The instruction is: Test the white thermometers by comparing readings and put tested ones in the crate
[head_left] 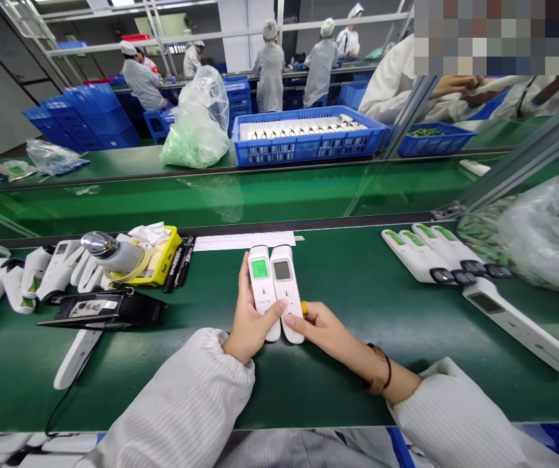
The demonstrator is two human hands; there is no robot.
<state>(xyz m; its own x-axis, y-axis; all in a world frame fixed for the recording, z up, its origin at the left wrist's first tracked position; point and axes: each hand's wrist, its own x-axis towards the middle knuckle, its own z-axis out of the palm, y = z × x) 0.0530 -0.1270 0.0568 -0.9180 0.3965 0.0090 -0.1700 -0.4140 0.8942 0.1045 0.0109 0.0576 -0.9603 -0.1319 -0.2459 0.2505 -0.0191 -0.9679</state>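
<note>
Two white handheld thermometers lie side by side on the green bench [357, 286] in front of me. The left thermometer [262, 281] has a lit green screen; my left hand [249, 322] wraps its side with the thumb on its lower button. The right thermometer [285, 286] has a dark grey screen; my right hand [321, 328] holds its lower end with the thumb pressed on it. A small yellow piece [303, 307] shows at my right fingers.
More white thermometers lie at right [423, 253] and in a pile at left [30, 273]. A metal-capped bottle [111, 252], yellow holder [167, 257], black pouch [104, 309], plastic bags [547, 234] and a blue crate [303, 146] surround the spot. Other people work at the far benches.
</note>
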